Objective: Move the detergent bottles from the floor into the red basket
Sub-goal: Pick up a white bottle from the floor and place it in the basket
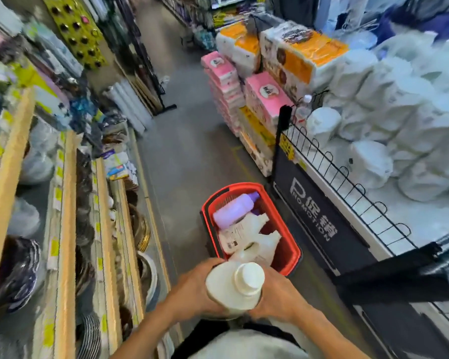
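A red basket stands on the grey aisle floor just ahead of me. A purple detergent bottle lies at its far end, with two white bottles on their sides nearer to me. Between my hands is an upright white detergent bottle, its round cap facing the camera, raised just in front of the basket's near end. My left hand grips its left side. My right hand grips its right side.
Wooden-edged shelves with bowls and plates line the left. A black promotion bin with a wire rail, piled with white bagged goods, sits close to the basket's right. Stacked tissue packs stand further up the aisle.
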Available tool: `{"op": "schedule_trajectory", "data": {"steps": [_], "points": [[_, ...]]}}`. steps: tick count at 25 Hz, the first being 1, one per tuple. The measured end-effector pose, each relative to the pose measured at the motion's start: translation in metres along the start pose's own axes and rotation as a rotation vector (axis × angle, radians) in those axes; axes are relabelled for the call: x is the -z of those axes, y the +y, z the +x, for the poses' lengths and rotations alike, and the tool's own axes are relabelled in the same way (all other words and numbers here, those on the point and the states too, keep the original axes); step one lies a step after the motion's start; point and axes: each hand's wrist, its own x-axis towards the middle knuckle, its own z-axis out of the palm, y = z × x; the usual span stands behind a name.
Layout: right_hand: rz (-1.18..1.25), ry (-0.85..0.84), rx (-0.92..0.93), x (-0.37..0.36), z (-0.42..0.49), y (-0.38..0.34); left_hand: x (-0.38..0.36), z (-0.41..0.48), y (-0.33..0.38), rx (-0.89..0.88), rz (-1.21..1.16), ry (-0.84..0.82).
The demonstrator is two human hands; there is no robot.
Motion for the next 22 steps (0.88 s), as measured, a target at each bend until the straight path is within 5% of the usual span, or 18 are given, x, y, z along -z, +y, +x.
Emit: {"op": "schedule_trajectory", "data": {"steps": [13,22], "points": [[0.238,0.214,-0.513,-0.008,0.092,0.035,0.031,0.223,-0.020,-0.239,0.151,-0.619],[0.418,0.430,-0.830,-0.073,0.172,0.101,-0.035,0.384,-0.078,-0.379,0.467,-0.991]]}}
